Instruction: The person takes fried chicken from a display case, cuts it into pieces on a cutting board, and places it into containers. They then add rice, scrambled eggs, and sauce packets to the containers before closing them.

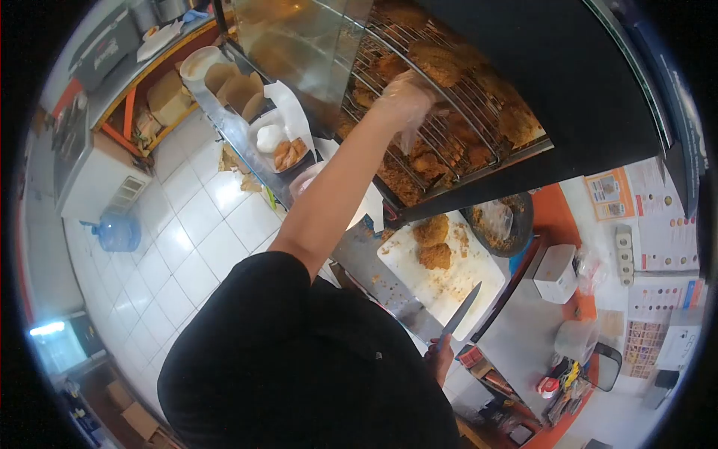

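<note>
My left hand (410, 101), in a clear plastic glove, reaches into the food cabinet at the wire rack (456, 112), among pieces of fried chicken (434, 63). Its fingers are blurred and partly hidden, so what they touch is unclear. My right hand (440, 355) is closed round the handle of a knife (465, 305), whose blade points up over the white cutting board (449, 295). Two breaded pieces (433, 243) and scattered crumbs lie on the board. Left of my forearm, an open box holds rice (270, 138) and chicken (289, 154).
A dark pan (516, 232) with crumbs and a plastic bag sits beyond the board. Brown bowls (235, 88) stand on the counter at the left. A blue water bottle (118, 233) is on the tiled floor. The cabinet's glass panel (299, 45) rises left of the rack.
</note>
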A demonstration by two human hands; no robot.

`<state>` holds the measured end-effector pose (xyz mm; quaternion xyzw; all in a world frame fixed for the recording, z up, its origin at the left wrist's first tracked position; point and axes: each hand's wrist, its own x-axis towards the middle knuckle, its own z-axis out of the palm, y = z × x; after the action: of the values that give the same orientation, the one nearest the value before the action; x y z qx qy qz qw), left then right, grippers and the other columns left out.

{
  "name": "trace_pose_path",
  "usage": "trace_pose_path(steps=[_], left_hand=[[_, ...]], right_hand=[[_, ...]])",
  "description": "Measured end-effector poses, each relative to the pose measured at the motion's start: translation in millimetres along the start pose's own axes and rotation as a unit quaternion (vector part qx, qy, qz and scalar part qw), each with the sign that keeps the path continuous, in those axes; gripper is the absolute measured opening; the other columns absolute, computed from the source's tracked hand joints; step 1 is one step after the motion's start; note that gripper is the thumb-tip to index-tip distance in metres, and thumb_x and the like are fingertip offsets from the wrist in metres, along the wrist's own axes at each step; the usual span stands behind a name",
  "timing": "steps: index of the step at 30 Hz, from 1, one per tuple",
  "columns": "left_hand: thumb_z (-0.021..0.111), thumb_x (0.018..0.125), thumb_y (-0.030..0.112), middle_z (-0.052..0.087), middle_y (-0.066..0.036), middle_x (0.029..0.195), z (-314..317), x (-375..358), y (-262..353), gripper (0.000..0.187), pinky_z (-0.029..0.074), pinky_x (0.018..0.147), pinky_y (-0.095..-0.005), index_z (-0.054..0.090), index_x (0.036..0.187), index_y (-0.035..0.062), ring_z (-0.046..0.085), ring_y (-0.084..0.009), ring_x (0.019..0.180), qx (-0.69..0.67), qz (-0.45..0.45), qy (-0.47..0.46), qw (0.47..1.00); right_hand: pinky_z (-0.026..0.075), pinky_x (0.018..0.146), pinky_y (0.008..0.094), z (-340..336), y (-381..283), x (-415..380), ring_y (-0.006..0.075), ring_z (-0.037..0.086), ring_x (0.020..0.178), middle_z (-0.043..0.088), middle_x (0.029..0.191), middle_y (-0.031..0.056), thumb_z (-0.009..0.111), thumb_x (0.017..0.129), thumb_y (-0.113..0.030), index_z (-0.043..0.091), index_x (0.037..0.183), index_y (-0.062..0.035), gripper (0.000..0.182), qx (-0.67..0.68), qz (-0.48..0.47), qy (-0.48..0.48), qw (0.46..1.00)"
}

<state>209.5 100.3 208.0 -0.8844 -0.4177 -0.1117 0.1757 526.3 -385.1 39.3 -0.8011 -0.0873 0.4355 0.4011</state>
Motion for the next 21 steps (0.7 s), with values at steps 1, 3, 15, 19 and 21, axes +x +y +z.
trace_pose_path(steps=[1,3,15,19,21], left_hand=[[0.073,0.083,0.021,0.054,-0.008,0.141,-2.7,-12.4,-0.8,0.05,0.045,0.107,-0.0369,0.062,0.132,0.0254,0.055,-0.0263,0.125,0.005,0.008,0.016,1.0],[0.075,0.082,0.019,0.053,-0.007,0.143,-8.8,-35.3,0.9,0.053,0.044,0.109,-0.0356,0.062,0.133,0.0272,0.055,-0.0261,0.126,-0.046,-0.002,0.048,0.998],[0.061,0.096,0.017,0.059,-0.012,0.129,-3.5,-171.7,34.7,0.038,0.05,0.098,-0.032,0.054,0.128,-0.0023,0.059,-0.0192,0.115,-0.868,-0.348,0.159,0.317],[0.062,0.097,0.025,0.06,-0.009,0.125,23.9,-233.1,47.4,0.039,0.051,0.096,-0.0317,0.054,0.127,0.0005,0.056,-0.0181,0.119,-0.897,-0.296,0.095,0.313],[0.059,0.098,0.022,0.06,-0.009,0.123,36.8,-251.4,58.6,0.036,0.051,0.094,-0.0301,0.053,0.127,-0.0001,0.058,-0.0175,0.115,-0.876,-0.399,0.075,0.26]], right_hand=[[0.032,0.042,0.027,0.8,-0.6,-0.9,0.0113,0.041,0.044,0.044,0.057,0.0008,0.047,0.096,-0.064,0.06,0.091,0.0029,0.069,-0.001,0.001,0.001,1.0],[0.032,0.042,0.0271,1.3,-1.8,-2.2,0.0113,0.041,0.044,0.043,0.058,0.0005,0.047,0.096,-0.064,0.059,0.091,0.0023,0.068,-0.005,0.003,0.003,1.0],[0.033,0.035,0.0282,-4.4,13.4,19.3,0.0132,0.042,0.039,0.045,0.056,0.0018,0.052,0.094,-0.063,0.059,0.087,0.0018,0.066,0.024,0.029,0.011,0.999],[0.034,0.035,0.0297,-3.2,11.5,18.9,0.0147,0.043,0.039,0.045,0.056,0.0029,0.049,0.097,-0.059,0.061,0.089,0.0026,0.063,-0.001,0.043,0.029,0.999],[0.035,0.035,0.03,-8.9,19.5,25.7,0.0147,0.043,0.039,0.045,0.056,0.0025,0.05,0.097,-0.058,0.062,0.09,0.003,0.063,0.002,0.044,0.016,0.999]])
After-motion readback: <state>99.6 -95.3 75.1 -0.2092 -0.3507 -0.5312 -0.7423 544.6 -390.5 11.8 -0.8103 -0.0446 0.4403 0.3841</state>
